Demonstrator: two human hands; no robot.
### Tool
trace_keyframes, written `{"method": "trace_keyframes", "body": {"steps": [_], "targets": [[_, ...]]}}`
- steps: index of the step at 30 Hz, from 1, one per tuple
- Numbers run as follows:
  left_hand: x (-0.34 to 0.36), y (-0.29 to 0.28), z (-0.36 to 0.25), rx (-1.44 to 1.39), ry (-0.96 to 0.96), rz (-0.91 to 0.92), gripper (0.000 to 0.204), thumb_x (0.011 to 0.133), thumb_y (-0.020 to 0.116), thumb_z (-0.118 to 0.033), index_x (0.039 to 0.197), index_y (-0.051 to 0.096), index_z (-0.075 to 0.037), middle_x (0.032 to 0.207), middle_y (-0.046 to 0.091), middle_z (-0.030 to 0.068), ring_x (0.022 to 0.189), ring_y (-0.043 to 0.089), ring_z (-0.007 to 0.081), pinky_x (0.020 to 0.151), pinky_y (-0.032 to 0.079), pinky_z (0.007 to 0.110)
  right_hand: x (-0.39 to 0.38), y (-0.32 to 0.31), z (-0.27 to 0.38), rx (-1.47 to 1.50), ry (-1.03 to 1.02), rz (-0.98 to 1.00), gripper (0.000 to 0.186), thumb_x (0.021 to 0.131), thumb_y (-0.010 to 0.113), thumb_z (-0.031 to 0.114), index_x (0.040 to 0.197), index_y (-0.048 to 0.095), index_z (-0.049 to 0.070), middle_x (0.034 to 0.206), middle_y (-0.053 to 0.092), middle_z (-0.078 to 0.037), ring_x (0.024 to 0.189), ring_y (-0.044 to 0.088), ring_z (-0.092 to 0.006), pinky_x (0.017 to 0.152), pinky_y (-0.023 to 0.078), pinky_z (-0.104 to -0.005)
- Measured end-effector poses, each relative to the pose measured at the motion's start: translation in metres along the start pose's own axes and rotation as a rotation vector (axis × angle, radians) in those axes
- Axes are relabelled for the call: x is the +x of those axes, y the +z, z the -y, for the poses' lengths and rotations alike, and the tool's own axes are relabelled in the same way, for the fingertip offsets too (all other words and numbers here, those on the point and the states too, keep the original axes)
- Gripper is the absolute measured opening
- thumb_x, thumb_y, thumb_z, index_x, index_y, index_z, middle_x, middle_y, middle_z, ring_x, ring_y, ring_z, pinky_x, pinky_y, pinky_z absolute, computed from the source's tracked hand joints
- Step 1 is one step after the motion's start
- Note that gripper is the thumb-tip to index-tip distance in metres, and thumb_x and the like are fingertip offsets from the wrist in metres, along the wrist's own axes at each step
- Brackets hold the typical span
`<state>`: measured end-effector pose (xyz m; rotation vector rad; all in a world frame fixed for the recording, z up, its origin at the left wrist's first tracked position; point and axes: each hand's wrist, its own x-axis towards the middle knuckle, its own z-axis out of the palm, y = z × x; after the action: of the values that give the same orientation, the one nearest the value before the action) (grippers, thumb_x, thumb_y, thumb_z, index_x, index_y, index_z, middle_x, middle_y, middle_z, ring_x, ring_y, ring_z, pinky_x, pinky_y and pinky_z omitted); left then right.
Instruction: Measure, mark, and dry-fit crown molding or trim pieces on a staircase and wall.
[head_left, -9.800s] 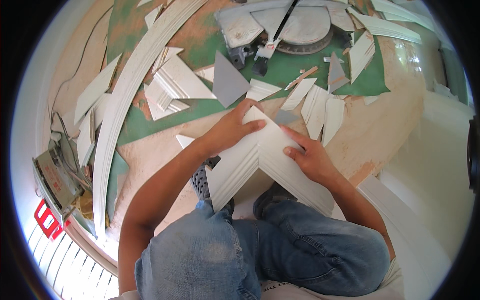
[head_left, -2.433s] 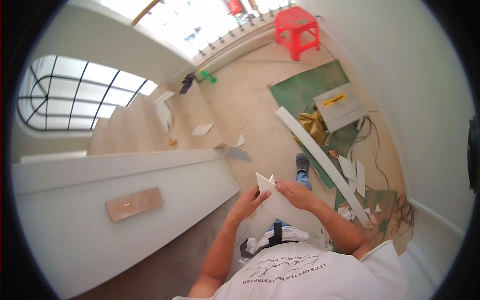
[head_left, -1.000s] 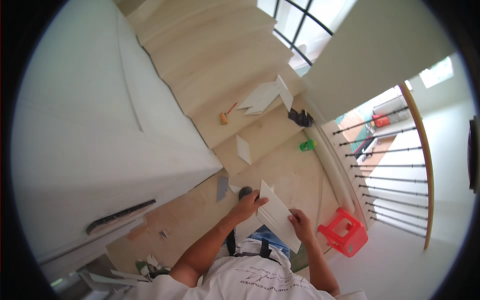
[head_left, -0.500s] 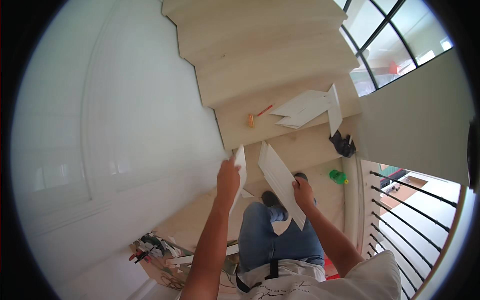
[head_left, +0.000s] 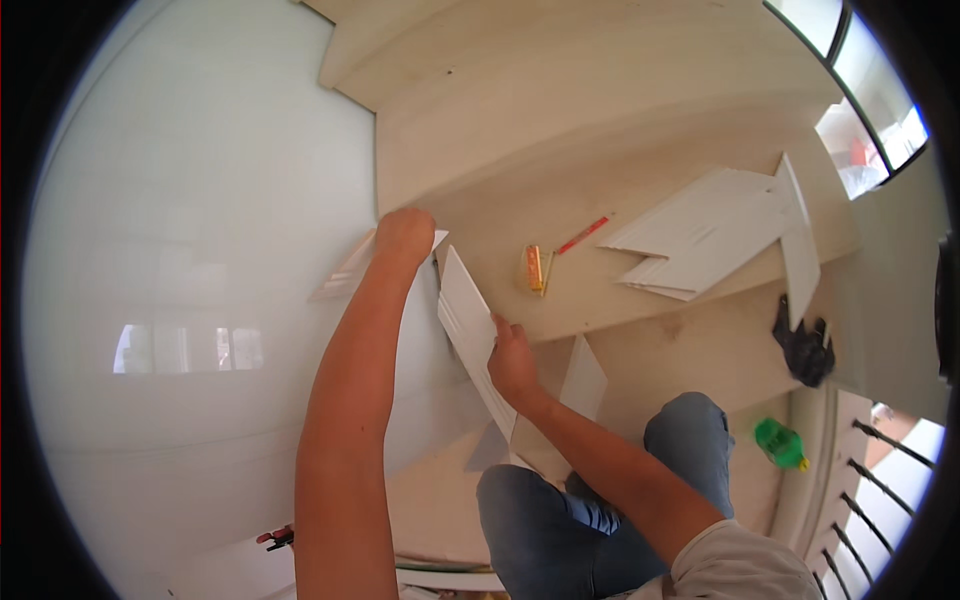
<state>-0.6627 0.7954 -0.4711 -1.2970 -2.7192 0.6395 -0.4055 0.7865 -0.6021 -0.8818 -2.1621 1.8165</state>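
Note:
My left hand point(head_left: 405, 236) is closed on a white moulding piece point(head_left: 345, 270), held against the glossy white side wall point(head_left: 180, 260) beside the stairs and partly hidden by the hand and forearm. My right hand point(head_left: 512, 362) grips a second, longer white moulding piece point(head_left: 465, 318) by its right edge, angled along the wall where it meets the steps. Right of this piece, on a beige step point(head_left: 560, 120), lie a red pencil point(head_left: 585, 233) and a small yellow-orange object point(head_left: 534, 268).
Several white offcuts point(head_left: 720, 225) lie on the step at right. A black crumpled item point(head_left: 805, 345) and green bottle point(head_left: 780, 442) are lower right, near the railing point(head_left: 880, 475). My bent knees point(head_left: 685, 445) are below. A window point(head_left: 850, 100) is at top right.
I have turned from the sawing area toward the stairs and lowered myself. The two pieces, earlier held together, are now apart, one in each hand, moved up to the wall.

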Motion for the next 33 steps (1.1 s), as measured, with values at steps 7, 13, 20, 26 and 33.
{"method": "trace_keyframes", "body": {"steps": [7,13,20,26,33], "targets": [[-0.009,0.040,0.012,0.301,0.291,-0.075,0.019,0.089,0.061,-0.010,0.085,0.080,-0.010,0.104,0.073,0.0119,0.107,0.067,0.0296,0.090,0.054,0.042,0.014,0.037,-0.035,-0.187,-0.446,-0.186,0.053,0.086,0.056,-0.006,0.139,0.054,-0.009,0.133,0.053,-0.027,0.122,0.052,-0.0441,0.107,0.044,-0.0504],[-0.035,0.032,0.028,0.526,0.342,-0.019,0.019,0.090,0.064,-0.018,0.085,0.079,-0.008,0.108,0.068,0.0096,0.110,0.060,0.0250,0.098,0.045,0.039,0.028,0.046,-0.047,-0.423,-0.611,-0.181,0.050,0.087,0.059,0.006,0.135,0.059,-0.008,0.139,0.050,-0.027,0.129,0.049,-0.0426,0.107,0.043,-0.0507],[-0.108,0.028,-0.026,0.475,0.071,-0.019,0.043,0.095,0.067,-0.049,0.097,0.078,-0.007,0.105,0.067,0.0075,0.105,0.057,0.0226,0.094,0.043,0.037,0.035,0.045,-0.039,-0.563,-0.591,-0.146,0.051,0.092,0.055,0.011,0.139,0.057,-0.009,0.142,0.049,-0.023,0.131,0.048,-0.0376,0.107,0.042,-0.0455],[-0.160,0.063,-0.104,-0.285,-0.385,0.019,0.045,0.096,0.066,-0.037,0.119,0.067,0.002,0.116,0.067,0.0183,0.111,0.060,0.0381,0.094,0.050,0.048,0.037,0.047,-0.047,-0.521,-0.588,-0.167,0.054,0.093,0.058,0.015,0.142,0.055,-0.007,0.143,0.049,-0.023,0.132,0.048,-0.0388,0.109,0.040,-0.0468],[-0.211,0.101,-0.134,-0.816,-0.526,-0.124,0.068,0.089,0.056,-0.003,0.156,0.042,-0.005,0.150,0.052,0.0249,0.136,0.050,0.0450,0.112,0.046,0.049,0.033,0.040,-0.048,-0.413,-0.609,-0.070,0.052,0.094,0.060,0.018,0.144,0.058,0.005,0.151,0.045,-0.026,0.136,0.045,-0.0428,0.111,0.038,-0.0524]]}}
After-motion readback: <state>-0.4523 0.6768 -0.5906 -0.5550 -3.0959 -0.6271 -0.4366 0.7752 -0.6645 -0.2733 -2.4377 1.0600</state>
